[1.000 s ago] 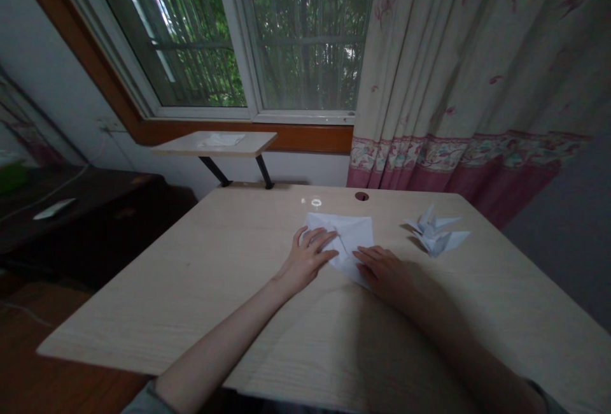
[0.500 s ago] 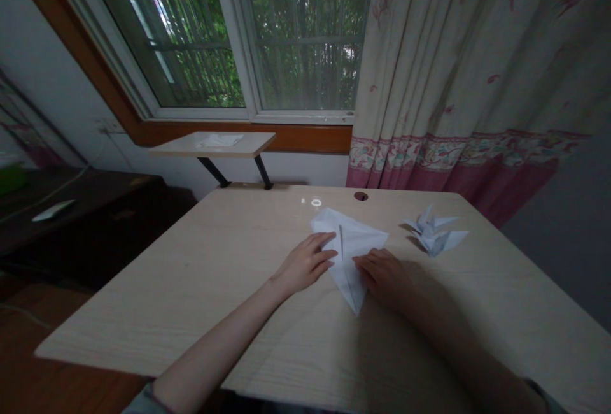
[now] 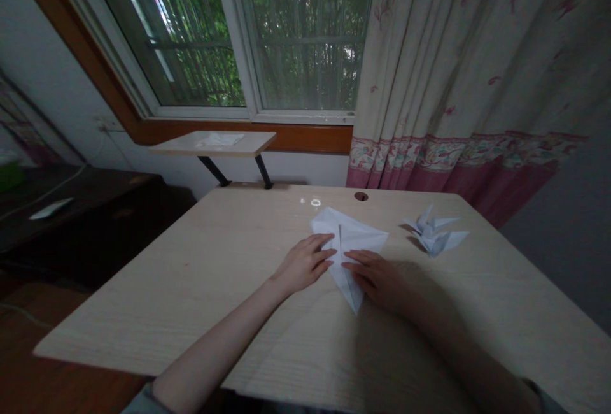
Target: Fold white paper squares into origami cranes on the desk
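White paper [image 3: 358, 233], folded to a kite-like shape, lies flat on the wooden table [image 3: 205, 306], its long point turned to about six o'clock. At its nine o'clock the left hand [image 3: 308, 261] rests with fingers moderately spread upon it, and at four o'clock the right hand [image 3: 375, 277] lays its extended fingers on it, neither one gripping. Farther out, folded paper birds [image 3: 435, 241] stand between two and three o'clock, a round hole [image 3: 361, 197] is near twelve, and a raised shelf [image 3: 179, 143] is at ten.
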`<state>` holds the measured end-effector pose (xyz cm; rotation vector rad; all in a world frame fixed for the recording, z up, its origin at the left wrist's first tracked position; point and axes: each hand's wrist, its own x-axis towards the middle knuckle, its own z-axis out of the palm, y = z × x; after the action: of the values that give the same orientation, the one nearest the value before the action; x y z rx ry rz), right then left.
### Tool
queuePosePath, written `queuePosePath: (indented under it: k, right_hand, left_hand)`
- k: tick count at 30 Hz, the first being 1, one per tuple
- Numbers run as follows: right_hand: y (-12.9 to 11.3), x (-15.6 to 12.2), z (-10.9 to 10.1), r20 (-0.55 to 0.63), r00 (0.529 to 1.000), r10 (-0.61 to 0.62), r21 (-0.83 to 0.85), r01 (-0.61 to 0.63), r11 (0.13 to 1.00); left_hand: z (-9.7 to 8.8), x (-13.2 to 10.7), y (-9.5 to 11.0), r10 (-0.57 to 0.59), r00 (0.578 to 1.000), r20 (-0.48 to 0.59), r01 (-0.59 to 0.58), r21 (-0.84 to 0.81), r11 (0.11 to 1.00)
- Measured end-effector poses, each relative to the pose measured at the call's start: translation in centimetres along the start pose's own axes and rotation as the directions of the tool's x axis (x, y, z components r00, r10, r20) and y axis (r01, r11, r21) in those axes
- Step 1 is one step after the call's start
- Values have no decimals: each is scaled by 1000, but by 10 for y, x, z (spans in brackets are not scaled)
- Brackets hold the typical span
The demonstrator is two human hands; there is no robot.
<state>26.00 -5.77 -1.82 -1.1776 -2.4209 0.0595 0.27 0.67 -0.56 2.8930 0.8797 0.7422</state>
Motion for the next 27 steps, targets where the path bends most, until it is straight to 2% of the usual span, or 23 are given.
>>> queuePosePath:
  k: [3, 10, 15, 27]
  right_hand:
    - [-1, 0, -1, 39, 999, 14, 8, -14, 1000]
    - [-1, 2, -2, 21, 1000, -10, -1, 10, 1000]
    - [-5, 3, -3, 52, 998, 20, -52, -17, 998]
    - [-4, 2, 3, 1, 1000, -18, -99, 18, 995]
  left_hand:
    - [-1, 1, 1, -10, 1000, 6, 10, 20, 1000]
    - [-3, 1, 4, -10, 1000, -18, 11, 44, 999]
    - [-1, 1, 2, -9, 1000, -27, 10, 23, 1000]
    - [-1, 2, -1, -36, 998, -49, 35, -31, 999]
